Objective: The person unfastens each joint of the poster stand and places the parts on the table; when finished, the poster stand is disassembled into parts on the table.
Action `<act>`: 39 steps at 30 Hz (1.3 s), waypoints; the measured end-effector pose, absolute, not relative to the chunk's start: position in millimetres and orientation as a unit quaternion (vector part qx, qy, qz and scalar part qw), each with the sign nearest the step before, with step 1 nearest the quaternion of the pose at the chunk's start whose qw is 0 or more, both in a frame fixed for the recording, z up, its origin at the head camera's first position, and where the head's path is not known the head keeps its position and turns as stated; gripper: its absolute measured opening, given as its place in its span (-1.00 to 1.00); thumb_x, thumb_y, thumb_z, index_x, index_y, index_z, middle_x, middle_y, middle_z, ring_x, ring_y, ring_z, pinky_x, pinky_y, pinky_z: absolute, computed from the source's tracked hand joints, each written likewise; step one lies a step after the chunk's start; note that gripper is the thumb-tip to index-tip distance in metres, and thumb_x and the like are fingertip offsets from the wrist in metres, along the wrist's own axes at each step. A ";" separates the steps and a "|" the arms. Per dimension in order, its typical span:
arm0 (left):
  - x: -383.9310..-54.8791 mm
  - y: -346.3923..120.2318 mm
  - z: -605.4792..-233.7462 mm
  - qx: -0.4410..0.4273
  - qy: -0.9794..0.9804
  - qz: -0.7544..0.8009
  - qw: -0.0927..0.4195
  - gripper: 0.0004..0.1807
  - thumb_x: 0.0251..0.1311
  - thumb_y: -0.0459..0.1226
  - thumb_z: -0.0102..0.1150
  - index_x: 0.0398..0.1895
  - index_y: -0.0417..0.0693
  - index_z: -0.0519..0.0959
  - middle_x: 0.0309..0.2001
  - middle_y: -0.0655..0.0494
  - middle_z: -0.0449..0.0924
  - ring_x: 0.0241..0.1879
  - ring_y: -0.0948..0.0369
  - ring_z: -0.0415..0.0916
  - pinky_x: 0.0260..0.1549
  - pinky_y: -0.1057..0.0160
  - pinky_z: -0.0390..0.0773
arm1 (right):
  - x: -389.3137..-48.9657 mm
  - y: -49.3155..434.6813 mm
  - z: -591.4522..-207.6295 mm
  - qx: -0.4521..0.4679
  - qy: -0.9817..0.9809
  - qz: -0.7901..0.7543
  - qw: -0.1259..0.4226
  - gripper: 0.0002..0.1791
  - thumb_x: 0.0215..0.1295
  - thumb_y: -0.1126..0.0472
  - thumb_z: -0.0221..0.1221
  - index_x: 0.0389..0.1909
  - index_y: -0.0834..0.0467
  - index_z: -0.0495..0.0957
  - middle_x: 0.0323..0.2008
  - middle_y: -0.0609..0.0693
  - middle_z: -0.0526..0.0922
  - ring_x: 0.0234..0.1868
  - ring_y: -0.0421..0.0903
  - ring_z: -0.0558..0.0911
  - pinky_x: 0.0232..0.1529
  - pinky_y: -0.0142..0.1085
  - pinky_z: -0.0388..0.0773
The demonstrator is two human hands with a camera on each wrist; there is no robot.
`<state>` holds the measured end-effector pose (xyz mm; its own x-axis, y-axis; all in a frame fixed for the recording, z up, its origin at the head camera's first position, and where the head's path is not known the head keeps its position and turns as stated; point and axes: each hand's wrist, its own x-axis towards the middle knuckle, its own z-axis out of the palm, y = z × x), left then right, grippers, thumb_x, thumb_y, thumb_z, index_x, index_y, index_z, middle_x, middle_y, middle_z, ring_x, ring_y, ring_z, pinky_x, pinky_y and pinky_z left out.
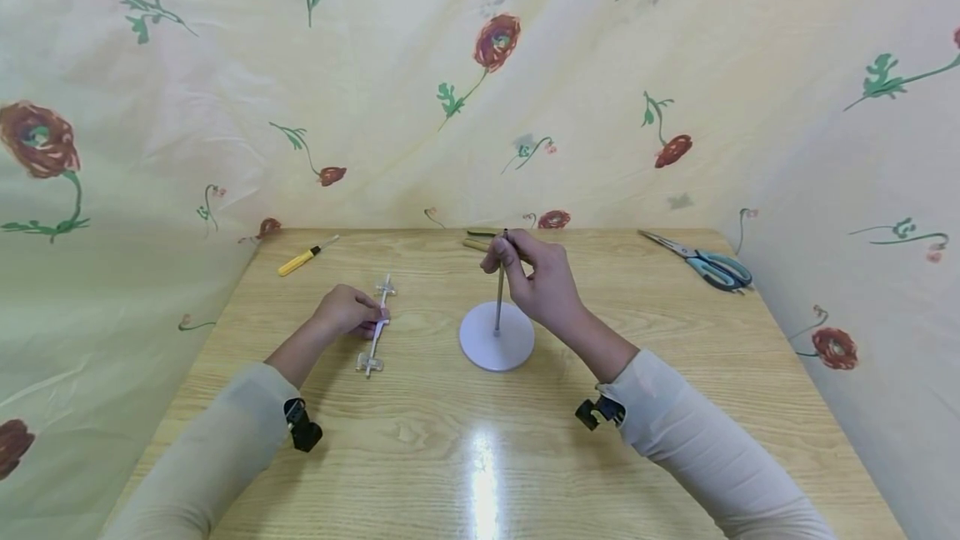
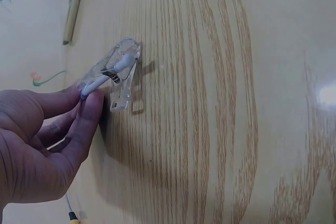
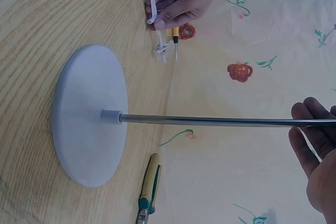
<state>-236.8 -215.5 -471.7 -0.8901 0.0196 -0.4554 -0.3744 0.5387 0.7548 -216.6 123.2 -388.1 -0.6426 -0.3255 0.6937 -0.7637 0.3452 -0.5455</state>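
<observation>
On the bench (image 1: 390,457), a round-based stand (image 1: 495,352) points its metal rod (image 1: 499,298) upright, the right hand (image 1: 542,280) pinching near its top; nearer the left edge, the left hand (image 1: 347,311) pinches a clip bar (image 1: 377,337) mid-length, aligned far edge to near.

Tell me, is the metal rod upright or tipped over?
Upright: the metal rod rises from the white base flat on the table, its upper end in the right hand.
</observation>
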 end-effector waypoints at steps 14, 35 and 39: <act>-239.0 -213.7 -473.4 -0.112 0.883 0.415 0.190 -0.76 0.46 -0.33 0.45 0.05 -0.32 0.74 -0.20 -0.06 0.80 -0.44 0.29 0.75 -0.32 0.33 0.83 | -214.4 122.5 -385.7 0.348 -0.784 0.456 0.238 -0.79 0.69 0.39 0.11 -0.21 0.31 0.66 -0.36 0.11 0.87 -0.30 0.04 0.89 -0.18 -0.03 0.89; -238.8 -214.8 -461.6 -0.032 0.921 0.372 0.116 -0.59 0.61 -0.05 0.29 0.08 -0.28 0.66 -0.22 -0.11 0.85 -0.37 0.20 0.81 -0.34 0.23 0.79 | -214.6 122.5 -385.2 0.345 -0.784 0.460 0.234 -0.79 0.70 0.38 0.11 -0.19 0.33 0.66 -0.35 0.12 0.87 -0.29 0.04 0.89 -0.16 -0.03 0.89; -236.0 -196.1 -455.5 0.047 0.945 0.322 0.033 -0.54 0.60 0.03 0.28 0.11 -0.23 0.72 -0.10 -0.14 0.85 -0.18 0.02 0.81 -0.20 0.09 0.78 | -214.4 122.5 -386.3 0.347 -0.781 0.464 0.234 -0.80 0.69 0.40 0.11 -0.19 0.33 0.66 -0.35 0.12 0.87 -0.30 0.05 0.89 -0.17 0.01 0.89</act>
